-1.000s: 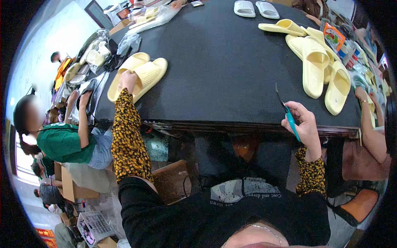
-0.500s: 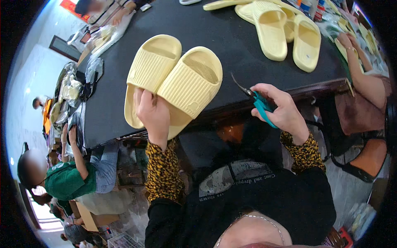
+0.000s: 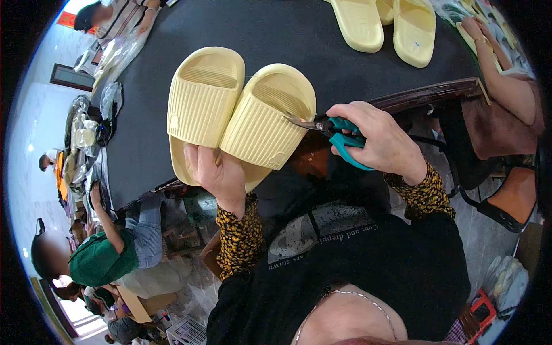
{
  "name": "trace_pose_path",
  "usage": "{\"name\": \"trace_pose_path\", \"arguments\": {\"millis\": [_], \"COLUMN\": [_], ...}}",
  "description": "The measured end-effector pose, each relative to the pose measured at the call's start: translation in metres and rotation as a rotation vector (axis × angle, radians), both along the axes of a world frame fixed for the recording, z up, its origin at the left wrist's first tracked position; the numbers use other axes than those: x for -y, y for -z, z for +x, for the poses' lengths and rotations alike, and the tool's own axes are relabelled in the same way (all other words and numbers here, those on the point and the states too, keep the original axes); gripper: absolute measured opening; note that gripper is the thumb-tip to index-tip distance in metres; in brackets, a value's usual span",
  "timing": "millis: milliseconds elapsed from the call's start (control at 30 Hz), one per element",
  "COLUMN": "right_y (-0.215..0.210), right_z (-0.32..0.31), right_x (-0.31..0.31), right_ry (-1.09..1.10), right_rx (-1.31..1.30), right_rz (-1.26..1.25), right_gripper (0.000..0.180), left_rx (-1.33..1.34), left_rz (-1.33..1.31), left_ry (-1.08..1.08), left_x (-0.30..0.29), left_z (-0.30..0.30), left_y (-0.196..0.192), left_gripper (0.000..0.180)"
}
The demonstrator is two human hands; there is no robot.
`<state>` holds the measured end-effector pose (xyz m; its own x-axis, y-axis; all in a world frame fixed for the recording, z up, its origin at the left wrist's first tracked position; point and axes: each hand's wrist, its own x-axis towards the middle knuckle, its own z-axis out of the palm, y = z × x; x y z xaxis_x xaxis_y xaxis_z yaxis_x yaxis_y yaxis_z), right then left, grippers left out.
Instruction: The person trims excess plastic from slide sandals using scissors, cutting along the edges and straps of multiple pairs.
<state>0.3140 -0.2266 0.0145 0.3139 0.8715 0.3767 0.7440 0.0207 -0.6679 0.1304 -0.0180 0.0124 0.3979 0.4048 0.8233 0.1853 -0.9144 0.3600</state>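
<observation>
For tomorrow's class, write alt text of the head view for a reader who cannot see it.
A left hand holds a pair of pale yellow slippers above a black table, while the right hand puts teal-handled snips to one slipper's edge.

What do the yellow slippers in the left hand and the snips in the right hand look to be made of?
Yellow slippers: likely moulded foam or soft rubber; matte, one uniform colour, thick ribbed straps with no seams. The left hand holds them from below.
Snips: blades look like bare metal, greyish with a dull shine; the teal handles in the right hand look like smooth plastic.
</observation>
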Motion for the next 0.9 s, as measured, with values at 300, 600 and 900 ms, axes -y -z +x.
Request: {"name": "trace_pose_path", "arguments": {"millis": [300, 600, 900], "right_y": [-0.012, -0.020, -0.018], "right_z": [-0.005, -0.004, -0.002], "right_x": [-0.006, -0.010, -0.010], "right_ry": [-0.019, -0.038, -0.040], "right_rx": [0.040, 0.090, 0.098], "right_rz": [0.046, -0.001, 0.009], "right_gripper": [0.036, 0.037, 0.036], "left_rx": [0.025, 0.031, 0.043], "left_rz": [-0.051, 0.016, -0.033], "left_ry": [0.021, 0.014, 0.048], "left_x": [-0.003, -0.005, -0.003], "left_z": [-0.010, -0.009, -0.007], "left_y": [0.010, 0.010, 0.011], "left_gripper": [0.030, 0.032, 0.032]}}
